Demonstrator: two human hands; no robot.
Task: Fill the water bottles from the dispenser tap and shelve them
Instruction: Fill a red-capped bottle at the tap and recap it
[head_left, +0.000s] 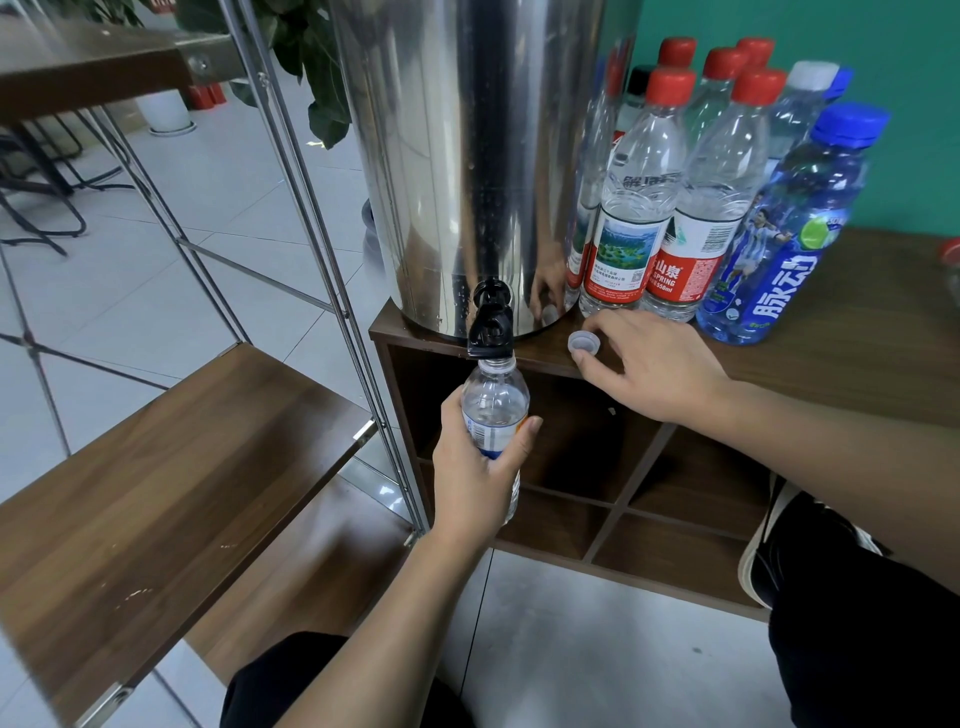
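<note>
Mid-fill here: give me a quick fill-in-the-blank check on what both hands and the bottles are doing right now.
1. The left hand holds the open bottle with its mouth right under the black ____.
2. The right hand pinches a clear ____ on the cabinet top.
3. The capped bottles beside the steel dispenser mostly have ____ caps.
4. The bottle with the footballer label has a ____ cap.

Missing words: tap; cap; red; blue

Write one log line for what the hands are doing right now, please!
left hand: grips open bottle, mouth under black tap | right hand: pinches clear cap at cabinet top | capped bottles beside steel dispenser
</note>
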